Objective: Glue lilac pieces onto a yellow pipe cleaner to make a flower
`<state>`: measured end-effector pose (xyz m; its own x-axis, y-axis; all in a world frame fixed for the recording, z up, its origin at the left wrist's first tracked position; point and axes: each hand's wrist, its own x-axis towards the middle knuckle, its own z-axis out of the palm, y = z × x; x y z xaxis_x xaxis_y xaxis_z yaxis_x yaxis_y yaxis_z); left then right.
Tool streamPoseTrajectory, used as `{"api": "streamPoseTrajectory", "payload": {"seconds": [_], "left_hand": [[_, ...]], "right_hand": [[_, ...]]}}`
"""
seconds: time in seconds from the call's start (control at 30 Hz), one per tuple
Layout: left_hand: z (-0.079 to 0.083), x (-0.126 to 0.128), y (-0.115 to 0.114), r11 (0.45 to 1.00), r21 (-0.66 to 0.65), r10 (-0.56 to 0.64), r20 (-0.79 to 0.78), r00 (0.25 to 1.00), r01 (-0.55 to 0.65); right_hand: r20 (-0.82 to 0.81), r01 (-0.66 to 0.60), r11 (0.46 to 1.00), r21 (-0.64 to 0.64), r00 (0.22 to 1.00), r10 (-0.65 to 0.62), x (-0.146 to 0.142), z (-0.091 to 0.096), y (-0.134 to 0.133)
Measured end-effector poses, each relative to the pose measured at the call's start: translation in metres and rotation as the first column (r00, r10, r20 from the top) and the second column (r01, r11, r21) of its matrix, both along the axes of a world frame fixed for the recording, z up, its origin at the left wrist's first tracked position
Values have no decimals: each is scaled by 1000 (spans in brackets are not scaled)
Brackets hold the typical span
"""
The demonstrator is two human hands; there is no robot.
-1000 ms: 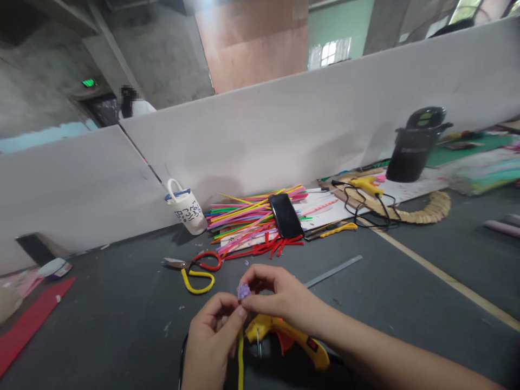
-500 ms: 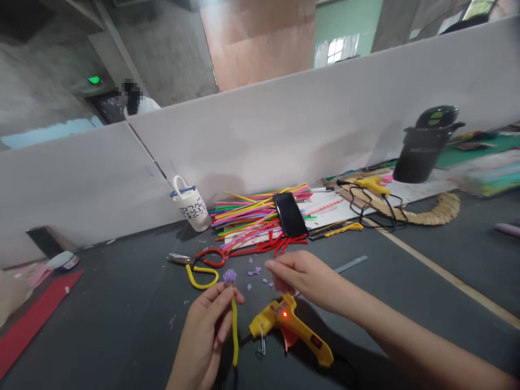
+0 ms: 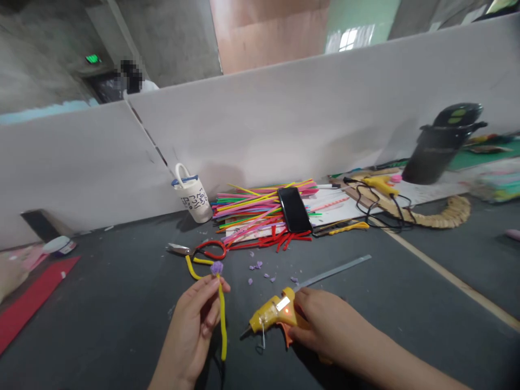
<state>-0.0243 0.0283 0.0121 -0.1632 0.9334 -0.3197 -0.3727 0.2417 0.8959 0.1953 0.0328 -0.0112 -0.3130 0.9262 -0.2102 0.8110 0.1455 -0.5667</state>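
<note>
Between the thumb and fingers of my left hand (image 3: 190, 319) is a yellow pipe cleaner stem (image 3: 222, 325), held upright. A small purple tuft (image 3: 216, 267) tops it like a flower head. My right hand (image 3: 333, 322) is closed round the handle of a yellow hot glue gun (image 3: 268, 315), which covers most of the handle. The gun's nozzle points left, toward the stem, without touching it. A translucent glue stick (image 3: 337, 271) sticks out of its back. Small purple bits (image 3: 257, 265) lie on the dark table beyond the gun.
Scissors (image 3: 209, 250) with red and yellow handles lie behind my left hand. Farther back are a white cup (image 3: 194, 200), colourful pipe cleaners (image 3: 247, 211) and a black phone (image 3: 295, 210). A second glue gun (image 3: 382, 185) with tangled cord and a black tumbler (image 3: 436, 151) stand right. A partition (image 3: 284, 119) runs behind.
My right hand has come down from above the purple bits and taken hold of the glue gun's handle. My left hand has shifted slightly left with the stem.
</note>
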Motion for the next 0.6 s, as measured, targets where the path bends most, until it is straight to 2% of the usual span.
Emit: {"api": "streamPoseTrajectory", "payload": {"seconds": [0.13,0.23,0.3,0.37,0.43,0.47,0.53,0.6], "left_hand": [[4,-8,3,998,0,70,7,997,-70],[6,-11,4,995,-11,101,25,995,-101],[6,-10,3,994,-35,107,47,993,-106],[4,-6,1,993,-83,94,83,992,-87],[3,0,-3,989,-140,64,124,990,-47],[2,4,-5,986,-163,46,144,988,-22],[1,12,-9,979,-203,20,177,984,17],[3,19,-11,965,-254,-2,242,970,65]], "right_hand": [[-170,47,994,-95,984,-63,5,-1,9],[-345,20,984,-175,935,-80,11,4,16],[-509,-15,956,-293,849,-142,16,9,19],[-644,-46,885,-463,704,-300,19,14,18],[-687,-74,805,-588,571,-449,21,18,15],[-688,-88,786,-612,550,-474,22,19,13],[-683,-121,775,-620,568,-458,21,21,8],[-659,-116,790,-602,631,-410,21,21,2]]}}
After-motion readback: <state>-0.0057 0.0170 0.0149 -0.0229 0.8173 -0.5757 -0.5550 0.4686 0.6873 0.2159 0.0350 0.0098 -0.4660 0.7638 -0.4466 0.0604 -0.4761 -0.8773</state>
